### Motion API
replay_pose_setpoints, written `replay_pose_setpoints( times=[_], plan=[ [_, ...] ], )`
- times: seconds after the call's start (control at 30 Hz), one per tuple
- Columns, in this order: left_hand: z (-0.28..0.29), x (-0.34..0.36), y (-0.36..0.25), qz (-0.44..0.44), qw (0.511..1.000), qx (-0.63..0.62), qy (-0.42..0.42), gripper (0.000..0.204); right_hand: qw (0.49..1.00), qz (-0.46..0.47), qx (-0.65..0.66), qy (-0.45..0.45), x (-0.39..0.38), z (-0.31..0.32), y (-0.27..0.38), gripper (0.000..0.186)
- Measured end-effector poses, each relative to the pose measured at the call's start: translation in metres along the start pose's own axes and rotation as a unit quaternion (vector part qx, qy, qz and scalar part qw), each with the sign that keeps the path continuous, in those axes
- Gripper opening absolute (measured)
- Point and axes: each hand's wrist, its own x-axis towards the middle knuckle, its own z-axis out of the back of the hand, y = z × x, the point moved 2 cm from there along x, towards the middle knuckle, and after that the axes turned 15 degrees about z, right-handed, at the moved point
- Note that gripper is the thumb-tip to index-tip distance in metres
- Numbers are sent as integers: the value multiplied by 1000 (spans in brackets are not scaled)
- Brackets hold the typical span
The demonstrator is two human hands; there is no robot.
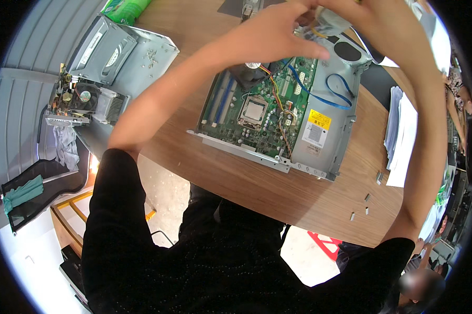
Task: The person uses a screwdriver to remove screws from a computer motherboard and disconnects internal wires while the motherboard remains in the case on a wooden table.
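Note:
My left hand and my right hand meet above the back of an open computer case. Their fingers curl around a pale translucent item with something yellow; what exactly they grip is unclear, and some fingertips are hidden. My left thumb reaches down toward the case's grey metal. Inside sit a green motherboard with a bare processor socket and chip, a black part, coloured wires and a blue cable lying over the metal floor beside a yellow label.
A second opened case with small screws and a fan assembly is at left. Stacked papers and small metal pieces lie on the wooden desk. A green package is top left. Other people appear at far right.

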Motion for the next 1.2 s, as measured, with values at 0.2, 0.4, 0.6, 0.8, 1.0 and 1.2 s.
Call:
replay_pose_setpoints(
  times=[0.2,0.4,0.6,0.8,1.0,1.2],
  plan=[
    [11,-4,7,88,985,-130,76,52,953,-121,-171,-220,15,-20,43,45],
    [-8,2,-1,13,996,-86,8,44,988,-94,-104,72,-9,-12,8,45],
    [17,-7,1,-15,998,-30,50,47,988,-37,-130,-73,-3,-13,22,50],
    [5,-6,1,8,1000,-10,-11,46,989,-43,-141,28,3,-10,7,51],
    [4,-3,-4,70,997,-11,-1,45,996,56,-7,-69,1,-16,-3,42],
    [-3,-8,-10,-2,1000,-16,-10,42,953,-140,-75,257,11,-8,12,34]
  ],
)
